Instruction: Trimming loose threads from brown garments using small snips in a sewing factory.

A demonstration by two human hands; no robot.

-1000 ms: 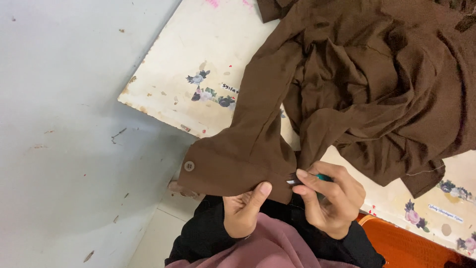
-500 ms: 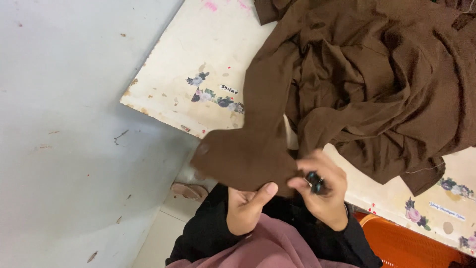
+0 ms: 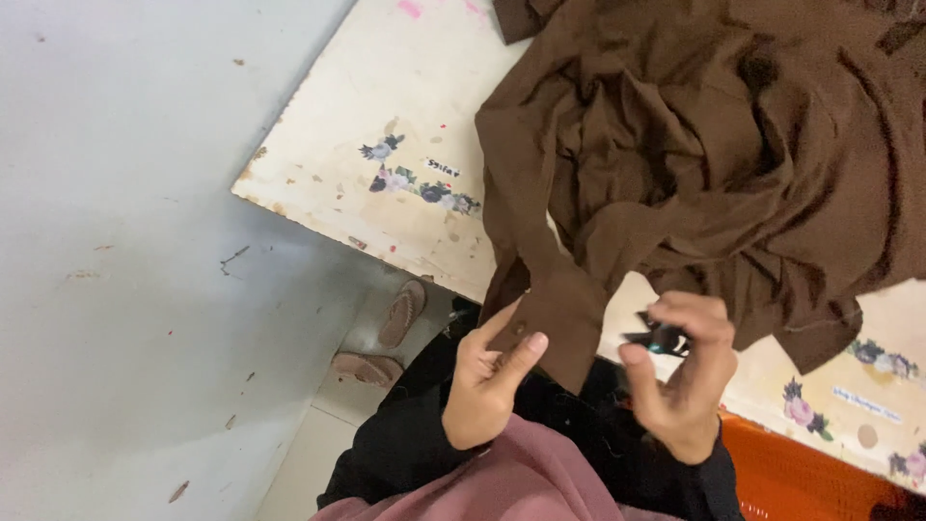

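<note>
Stickers: we see small floral stickers (image 3: 417,183) on the cream counter (image 3: 367,116).
Hands: our left hand (image 3: 487,381) pinches the brown garment's (image 3: 694,145) cuff (image 3: 550,323) at the counter edge; right hand (image 3: 680,376) grips a small dark tool (image 3: 661,338).
Floor: sandals (image 3: 386,338) below.

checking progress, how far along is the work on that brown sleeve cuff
Done: a button already sits on the cuff. In hand: the left hand pinches the cuff while the right hand holds a small dark tool beside it. Left: the brown garment lies bunched on the table.
</note>
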